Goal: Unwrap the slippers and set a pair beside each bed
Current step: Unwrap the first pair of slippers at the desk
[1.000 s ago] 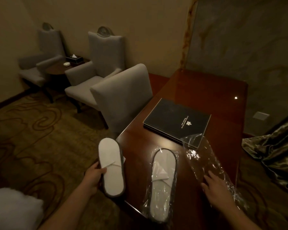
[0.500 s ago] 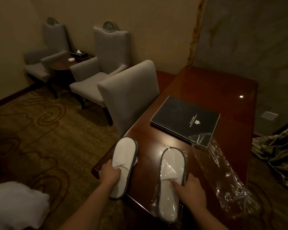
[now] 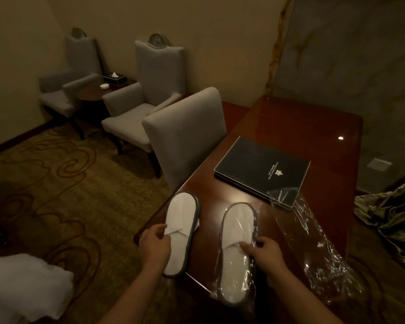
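Head view: two slipper packs, unwrapped slippers (image 3: 181, 228) and wrapped slippers (image 3: 237, 249), on desk (image 3: 290, 127).

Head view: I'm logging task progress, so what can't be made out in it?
- Beds: only a white corner of bedding shows, cut by the lower left edge.
- Wrapped slippers: one or two in the plastic is unclear; they lie stacked.
- Black folder: lettering too small to read.
- Empty plastic wrapper: its far end runs off the desk into darkness.
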